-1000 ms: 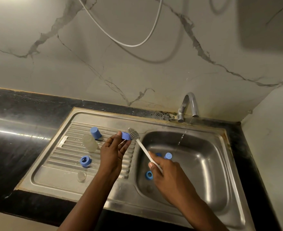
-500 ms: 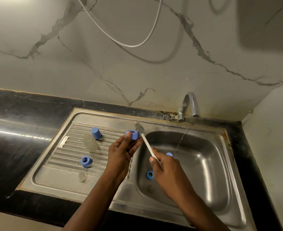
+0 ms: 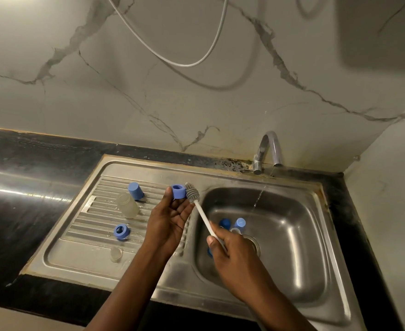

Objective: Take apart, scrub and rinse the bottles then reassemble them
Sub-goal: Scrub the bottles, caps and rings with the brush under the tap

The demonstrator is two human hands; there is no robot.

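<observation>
A person's left hand (image 3: 170, 220) pinches a blue bottle collar (image 3: 179, 191) at its fingertips. The right hand (image 3: 230, 254), just beside it over the sink basin (image 3: 304, 211), grips the handle of a bottle brush (image 3: 193, 193) whose grey head sits against the collar. A clear bottle (image 3: 127, 205) and blue cap (image 3: 135, 190) lie left of the left hand. The tap (image 3: 272, 144) trickles.

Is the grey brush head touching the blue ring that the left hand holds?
Touching. In the head view the bristles of the brush head meet the side of the blue ring with no gap; the left hand pinches the ring.
</observation>
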